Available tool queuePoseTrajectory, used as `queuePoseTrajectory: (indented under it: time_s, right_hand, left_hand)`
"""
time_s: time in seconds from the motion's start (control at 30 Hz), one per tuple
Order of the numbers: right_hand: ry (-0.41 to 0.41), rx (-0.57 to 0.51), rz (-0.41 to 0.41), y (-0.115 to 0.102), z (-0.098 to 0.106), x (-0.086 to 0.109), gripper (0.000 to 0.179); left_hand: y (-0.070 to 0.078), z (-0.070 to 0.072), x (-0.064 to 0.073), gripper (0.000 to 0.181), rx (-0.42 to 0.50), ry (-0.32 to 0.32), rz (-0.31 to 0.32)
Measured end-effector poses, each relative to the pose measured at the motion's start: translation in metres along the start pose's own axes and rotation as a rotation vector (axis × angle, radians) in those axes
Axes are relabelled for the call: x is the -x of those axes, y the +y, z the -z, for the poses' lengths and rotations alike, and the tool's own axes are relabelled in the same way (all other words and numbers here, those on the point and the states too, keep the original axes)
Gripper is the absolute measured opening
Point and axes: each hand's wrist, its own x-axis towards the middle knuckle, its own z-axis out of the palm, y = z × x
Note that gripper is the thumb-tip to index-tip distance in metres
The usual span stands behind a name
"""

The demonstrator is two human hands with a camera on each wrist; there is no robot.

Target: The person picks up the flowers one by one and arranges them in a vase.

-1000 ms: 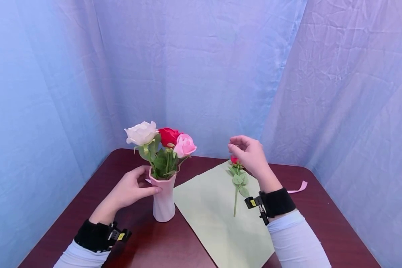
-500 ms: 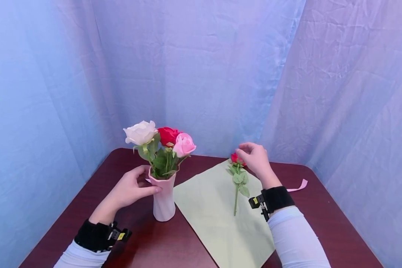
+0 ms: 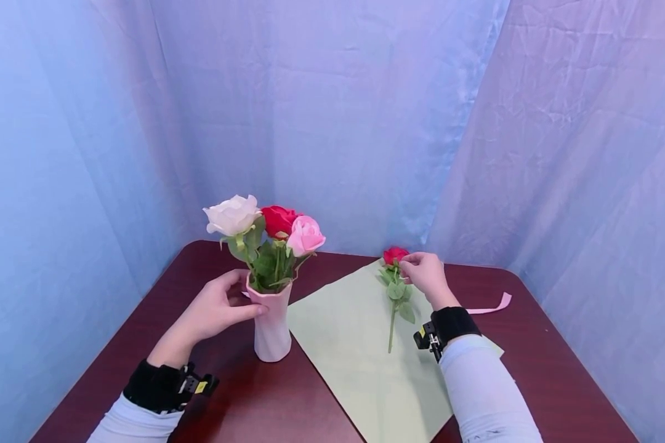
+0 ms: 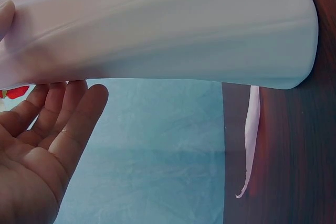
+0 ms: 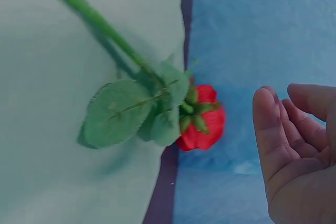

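Note:
My left hand (image 3: 221, 307) holds a pink-and-white vase (image 3: 273, 329) near its rim, thumb on the near side and fingers behind. In the left wrist view, the fingertips (image 4: 94, 95) meet the vase wall. Standing in the vase are a white rose (image 3: 233, 215), a red rose (image 3: 279, 220) and a pink rose (image 3: 306, 235). Another red rose (image 3: 394, 255) with a leafy green stem lies on pale green paper (image 3: 349, 344). My right hand (image 3: 425, 277) is beside that rose's head, fingers loosely bent. The right wrist view shows a gap between this hand and the rose (image 5: 202, 124).
A pink ribbon (image 3: 493, 306) lies on the dark red-brown table (image 3: 537, 363) at the right, partly hidden behind the right wrist. Another pink strip (image 4: 252, 135) shows past the vase in the left wrist view. Blue-lilac curtains (image 3: 332, 123) surround the table.
My right hand has come down and nearer, from over the lying rose's head to just beside it, uncovering the red bloom. The left hand stays on the vase.

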Motion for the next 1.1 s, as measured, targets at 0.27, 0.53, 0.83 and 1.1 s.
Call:
queuePoseTrajectory:
  time_s: [0.27, 0.53, 0.83, 1.1]
  right_hand:
    - [0.028, 0.103, -0.080, 0.020, -0.009, -0.007, 0.025]
    - [0.001, 0.201, -0.094, 0.035, -0.016, -0.011, 0.019]
    - [-0.033, 0.387, -0.058, 0.038, -0.025, -0.011, 0.018]
    - [-0.037, 0.440, -0.135, 0.039, -0.026, -0.014, 0.032]
  left_hand:
    - [0.000, 0.001, 0.000, 0.054, 0.001, 0.007, -0.009]
    - [0.002, -0.001, 0.000, 0.054, 0.016, 0.000, -0.003]
    - [0.003, 0.000, 0.001, 0.055, 0.010, 0.009, 0.003]
    - [0.004, -0.001, 0.001, 0.052, 0.028, 0.000, 0.002]
